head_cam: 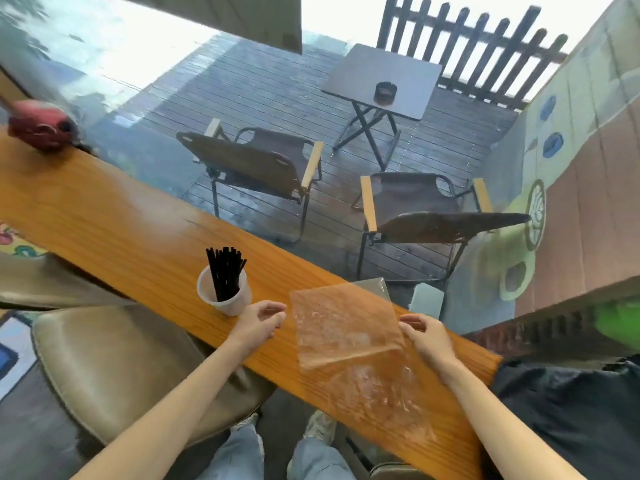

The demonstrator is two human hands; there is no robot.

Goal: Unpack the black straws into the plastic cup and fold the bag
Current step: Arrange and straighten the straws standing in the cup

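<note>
A long orange-brown wooden surface [138, 237] runs across the view from 9 o'clock down to 5 o'clock. Beyond it, toward 12 o'clock, lies a grey plank deck with two folding chairs [256, 168] and a small folding table [384, 79] with a dark round dish on it, backed by a dark picket fence [485, 46]. At 8 o'clock, beside the surface, stands a padded tan stool [114, 368].

The clear bag [349, 337] lies flat on the surface at about 5 o'clock from the frame's centre, apparently doubled over, with one layer ending in a straight edge across the middle and its near part reaching past the surface's front edge. The right hand [427, 336] sits at the bag's 3 o'clock edge, its fingers curled onto the plastic; whether it pinches or merely presses is hard to tell. The left hand [261, 318] hovers at the bag's 9 o'clock side, fingers loosely spread, holding nothing.

At 10 o'clock from the left hand stands the plastic cup [225, 292], upright on the surface, with the black straws [225, 271] bunched inside and leaning slightly
</note>
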